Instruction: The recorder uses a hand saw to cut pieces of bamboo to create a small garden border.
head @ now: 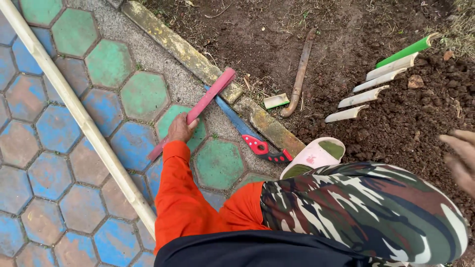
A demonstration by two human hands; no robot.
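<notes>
Left hand (180, 129) closed round the pink-painted bamboo length (195, 111), pinning it on the painted hexagonal paving (99, 113) beside the blue-bladed, red-handled handsaw (247, 132). Right hand (460, 158) hung open, empty. Gripping stage; sawing would call for that saw.

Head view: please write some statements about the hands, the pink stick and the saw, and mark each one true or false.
1. The left hand grips the pink stick. True.
2. The saw is in the right hand. False: the saw lies on the paving, its blade under the pink stick, and the right hand is blurred at the frame edge, with nothing seen in it.
3. The saw handle is red and black. True.
4. The white stakes lie on the paving. False: they stand in the soil.
5. The sleeve is blue. False: it is orange.
</notes>
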